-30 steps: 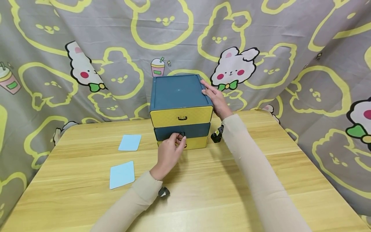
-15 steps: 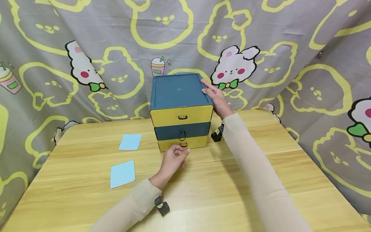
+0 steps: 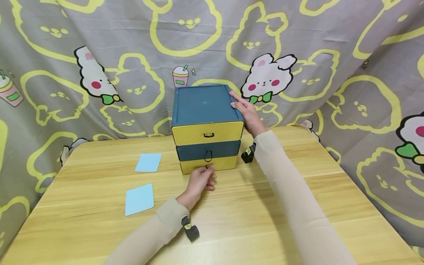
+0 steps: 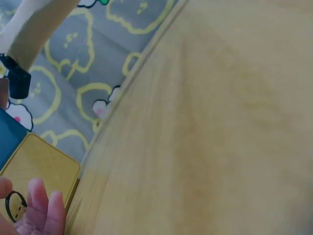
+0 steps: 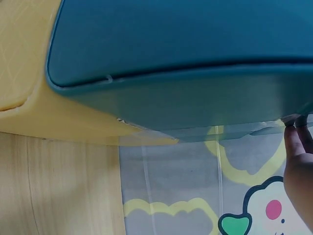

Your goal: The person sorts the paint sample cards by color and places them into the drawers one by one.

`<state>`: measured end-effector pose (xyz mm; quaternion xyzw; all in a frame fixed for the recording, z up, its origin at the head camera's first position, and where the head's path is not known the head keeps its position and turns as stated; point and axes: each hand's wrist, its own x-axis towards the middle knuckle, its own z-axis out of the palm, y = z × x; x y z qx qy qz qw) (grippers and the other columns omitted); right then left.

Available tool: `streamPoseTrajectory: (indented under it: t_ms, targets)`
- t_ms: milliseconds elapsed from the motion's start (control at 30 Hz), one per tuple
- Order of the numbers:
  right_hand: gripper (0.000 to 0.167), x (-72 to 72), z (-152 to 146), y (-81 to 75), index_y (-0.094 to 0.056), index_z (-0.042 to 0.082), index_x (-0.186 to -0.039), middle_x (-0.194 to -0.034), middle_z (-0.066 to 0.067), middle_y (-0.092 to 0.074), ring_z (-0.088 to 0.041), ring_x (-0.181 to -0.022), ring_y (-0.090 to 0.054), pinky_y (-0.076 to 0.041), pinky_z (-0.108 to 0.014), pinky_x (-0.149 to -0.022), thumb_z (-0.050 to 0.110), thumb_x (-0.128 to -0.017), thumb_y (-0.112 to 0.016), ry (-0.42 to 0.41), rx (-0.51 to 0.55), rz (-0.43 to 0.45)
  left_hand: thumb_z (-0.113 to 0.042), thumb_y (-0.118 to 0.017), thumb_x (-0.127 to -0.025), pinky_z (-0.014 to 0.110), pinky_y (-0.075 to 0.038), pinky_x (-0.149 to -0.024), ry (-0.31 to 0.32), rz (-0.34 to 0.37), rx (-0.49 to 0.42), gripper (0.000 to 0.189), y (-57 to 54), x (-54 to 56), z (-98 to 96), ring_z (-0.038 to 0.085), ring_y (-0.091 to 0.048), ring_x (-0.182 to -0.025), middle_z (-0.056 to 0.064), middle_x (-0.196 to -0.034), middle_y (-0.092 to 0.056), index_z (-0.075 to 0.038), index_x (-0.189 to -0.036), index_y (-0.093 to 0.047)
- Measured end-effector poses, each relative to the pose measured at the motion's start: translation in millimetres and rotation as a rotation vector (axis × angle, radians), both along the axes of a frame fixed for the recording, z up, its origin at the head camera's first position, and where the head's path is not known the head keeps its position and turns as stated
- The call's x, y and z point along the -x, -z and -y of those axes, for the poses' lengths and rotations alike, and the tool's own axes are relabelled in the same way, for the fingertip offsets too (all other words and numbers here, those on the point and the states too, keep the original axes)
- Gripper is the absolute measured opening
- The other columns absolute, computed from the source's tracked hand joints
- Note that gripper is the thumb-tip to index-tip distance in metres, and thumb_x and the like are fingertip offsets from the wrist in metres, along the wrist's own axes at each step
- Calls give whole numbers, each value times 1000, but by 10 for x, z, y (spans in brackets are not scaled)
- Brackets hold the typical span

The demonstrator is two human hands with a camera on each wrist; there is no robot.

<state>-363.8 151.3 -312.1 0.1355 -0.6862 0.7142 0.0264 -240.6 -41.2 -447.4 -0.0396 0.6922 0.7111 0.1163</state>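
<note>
Two hands we see: left hand (image 3: 198,181) at the bottom handle (image 4: 15,193) of the drawer cabinet (image 3: 204,105), pinching or not we cannot tell; right hand (image 3: 249,115), fingers extended, rests on its right edge. Beneath lies the wooden table (image 3: 238,228); behind hangs a patterned curtain (image 3: 129,22).

Gray printed curtain (image 3: 205,64) hung behind and on both sides of the bench (image 3: 245,224), showing yellow animal outlines (image 3: 218,24), white rabbits (image 3: 265,78), pink cups (image 3: 180,76). Bench surface was pale wood-grain; light even, shadows soft.
</note>
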Motion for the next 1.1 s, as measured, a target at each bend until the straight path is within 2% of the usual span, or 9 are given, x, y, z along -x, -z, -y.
streamPoseTrajectory:
  t_ms: [100,300,633,833,1100]
  targets:
    - [50,-5,-2,-1,-44,20,-142,-149,14,-35,-11,-138,-27,-34,-41,-107,22,-94,-53,0,-7,-6,-23,-58,-94,25,-53,-52,-12,2,-26,31,31,26,-18,10,-59,-54,2,-74,-65,7,-103,-61]
    - [49,-4,-3,-1,-45,21,-142,-148,14,-35,-11,-137,-28,-33,-42,-107,23,-93,-54,4,-9,-12,-10,-57,-93,24,-53,-52,-25,7,-62,22,43,15,-18,9,-60,-57,2,-74,-68,8,-104,-63]
    - [49,-3,4,12,-45,19,-142,-148,13,-36,-8,-138,-26,-33,-40,-107,21,-94,-53,4,-9,-16,-9,-62,-90,24,-53,-51,-38,31,-61,19,59,-44,-6,8,-61,-56,5,-77,-70,8,-100,-64]
    - [48,8,8,21,-45,20,-142,-148,14,-36,-10,-137,-29,-35,-40,-107,21,-94,-53,2,9,-5,-11,-67,-87,25,-54,-51,-13,34,-55,17,55,-187,19,8,-62,-54,11,-81,-72,6,-92,-67]
    - [49,14,2,13,-46,22,-141,-147,16,-36,-15,-135,-33,-36,-43,-105,23,-93,-54,0,22,18,-9,-69,-85,27,-55,-53,98,33,-18,21,43,-479,74,9,-63,-56,15,-83,-72,9,-96,-67]
